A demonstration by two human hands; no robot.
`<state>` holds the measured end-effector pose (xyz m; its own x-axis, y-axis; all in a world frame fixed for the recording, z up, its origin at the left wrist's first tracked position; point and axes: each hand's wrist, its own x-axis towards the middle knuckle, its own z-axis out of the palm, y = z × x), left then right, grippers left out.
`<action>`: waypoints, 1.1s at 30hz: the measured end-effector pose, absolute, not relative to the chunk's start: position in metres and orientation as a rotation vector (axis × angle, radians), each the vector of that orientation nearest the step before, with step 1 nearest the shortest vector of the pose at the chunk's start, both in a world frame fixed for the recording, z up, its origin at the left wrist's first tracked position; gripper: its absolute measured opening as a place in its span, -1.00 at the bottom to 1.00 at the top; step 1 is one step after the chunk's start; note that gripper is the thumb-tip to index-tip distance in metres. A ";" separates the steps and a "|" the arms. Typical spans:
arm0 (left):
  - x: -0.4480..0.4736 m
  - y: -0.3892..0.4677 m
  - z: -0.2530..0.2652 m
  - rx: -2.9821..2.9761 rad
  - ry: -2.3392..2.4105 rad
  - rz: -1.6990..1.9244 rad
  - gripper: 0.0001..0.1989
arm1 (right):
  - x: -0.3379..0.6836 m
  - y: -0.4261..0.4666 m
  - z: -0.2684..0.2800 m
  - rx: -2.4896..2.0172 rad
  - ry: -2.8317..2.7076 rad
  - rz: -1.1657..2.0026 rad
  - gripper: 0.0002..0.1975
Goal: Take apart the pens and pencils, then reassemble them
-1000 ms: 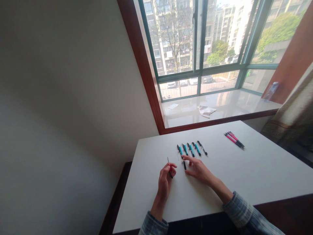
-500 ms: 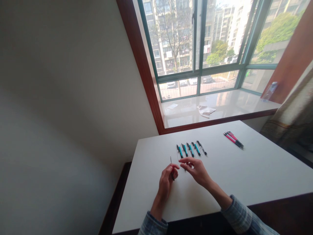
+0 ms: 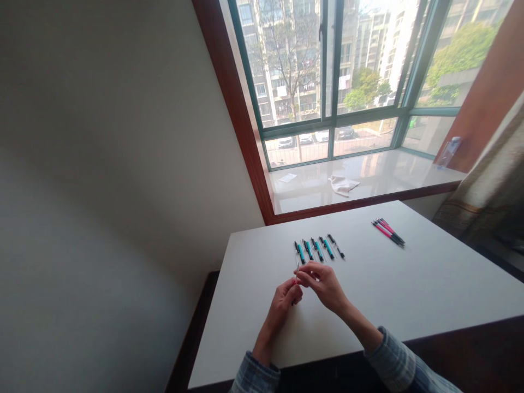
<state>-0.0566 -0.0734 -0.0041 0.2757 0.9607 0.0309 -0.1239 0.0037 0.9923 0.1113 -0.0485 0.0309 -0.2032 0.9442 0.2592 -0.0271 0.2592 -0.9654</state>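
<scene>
My left hand (image 3: 282,301) is closed around a pen with a red part (image 3: 294,281) at its top and a dark end below the fingers. A thin refill-like rod (image 3: 298,267) stands up from it. My right hand (image 3: 325,284) meets the left one, thumb and fingers pinched on that rod. Just beyond the hands lie several taken-apart pens with teal barrels (image 3: 329,250), black parts and thin refills, set out in a row. At the row's right end is a black part (image 3: 331,239) without a teal barrel beside it.
Several red and black pens (image 3: 387,232) lie together on the right side of the white table (image 3: 429,284). Behind it, the windowsill (image 3: 380,169) holds a crumpled cloth (image 3: 343,185), a paper piece (image 3: 287,178) and a clear bottle (image 3: 448,152). A wall (image 3: 123,164) rises on the left.
My right hand has moved left and closed its fingertips on the rod. My left hand has shifted slightly right, so the two hands now meet.
</scene>
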 end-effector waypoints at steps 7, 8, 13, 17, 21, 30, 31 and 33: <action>-0.059 -0.075 0.005 1.144 1.102 1.175 -0.59 | 0.127 -0.041 0.044 -0.892 -1.324 1.169 -0.67; -0.060 -0.075 0.005 1.107 1.129 1.216 -0.58 | 0.127 -0.043 0.041 -0.913 -1.372 1.182 -0.66; -0.062 -0.074 0.001 1.008 1.119 1.284 -0.54 | 0.116 -0.063 0.022 -1.056 -1.628 1.135 -0.66; -0.061 -0.072 0.000 1.025 1.077 1.250 -0.58 | 0.109 -0.071 0.016 -1.087 -1.644 1.133 -0.64; -0.061 -0.071 0.001 1.046 1.085 1.270 -0.63 | 0.111 -0.070 0.017 -1.100 -1.642 1.159 -0.65; -0.063 -0.068 -0.005 0.945 1.090 1.436 -0.64 | 0.112 -0.090 0.009 -1.114 -1.631 1.147 -0.86; -0.064 -0.067 -0.006 0.929 1.111 1.458 -0.63 | 0.113 -0.093 0.009 -1.120 -1.645 1.135 -0.88; -0.066 -0.065 -0.006 0.857 1.169 1.560 -0.59 | 0.115 -0.098 0.010 -1.153 -1.682 1.109 -0.90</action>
<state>-0.0656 -0.0647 -0.0061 -0.2824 0.9592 -0.0141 -0.2827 -0.0691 0.9567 0.1152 -0.0985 0.0098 -0.2667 0.9548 0.1310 0.2562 0.2012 -0.9455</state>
